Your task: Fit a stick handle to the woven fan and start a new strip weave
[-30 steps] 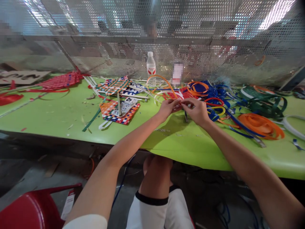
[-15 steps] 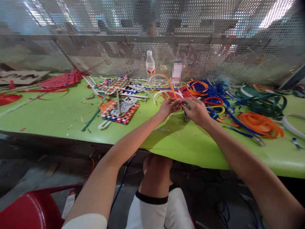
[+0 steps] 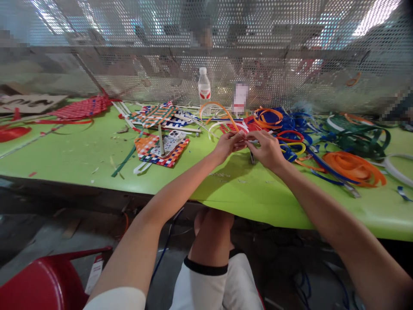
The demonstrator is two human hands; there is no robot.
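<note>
My left hand [image 3: 229,144] had its fingers drawn together on the near end of an orange strip [image 3: 231,117], which arched up and leftward above the green table [image 3: 97,159]. My right hand [image 3: 266,148] met it fingertip to fingertip, thumb and fingers bent nearly together; I could not tell what they gripped. A phone [image 3: 169,144] lay on a checked woven piece [image 3: 177,159] to the left. A bottle [image 3: 204,88] stood upright behind the strip.

Orange strip [image 3: 229,113] at my grip, lime-green table [image 3: 206,183] below it, multicoloured checked weave [image 3: 176,157] left of my grip, bright orange coil [image 3: 351,167] and dark green strips [image 3: 364,144] to its right
</note>
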